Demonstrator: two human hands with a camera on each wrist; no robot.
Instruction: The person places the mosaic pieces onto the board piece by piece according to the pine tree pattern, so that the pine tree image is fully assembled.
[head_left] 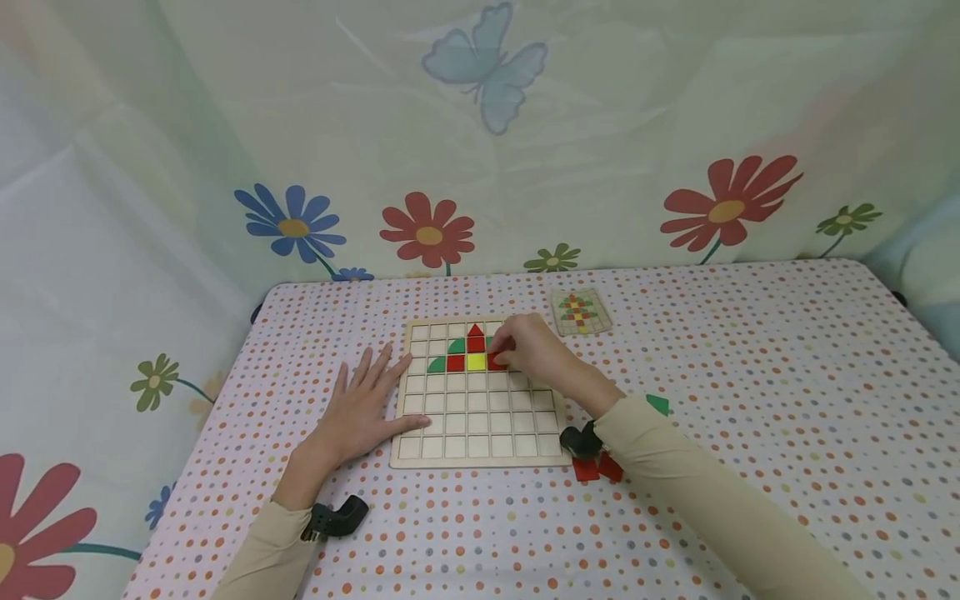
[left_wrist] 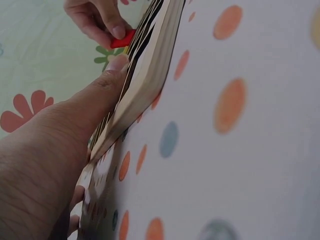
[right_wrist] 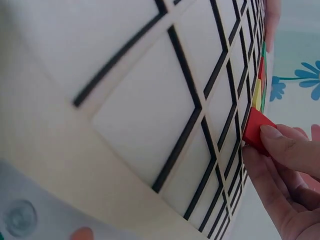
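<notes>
A wooden grid board [head_left: 480,460] lies on the table, with red, green and yellow tiles set in its upper rows. My right hand [head_left: 536,350] pinches a red square tile [right_wrist: 257,129] between thumb and fingers, right of the yellow tile [head_left: 476,362]. In the right wrist view that red tile is tilted, one edge at the grid. Spread flat, my left hand [head_left: 360,417] rests at the board's left side, its thumb over the edge. The left wrist view shows this thumb [left_wrist: 100,90] on the board's rim. A green tile near the right fingers is partly hidden.
Behind the board on the right lies a small pattern card [head_left: 581,312] with a coloured tree-like design. Loose red tiles [head_left: 586,470] sit by the right wrist, partly covered by it. A green piece [head_left: 657,405] lies beyond the right sleeve. A flowered curtain [head_left: 600,167] hangs behind the table.
</notes>
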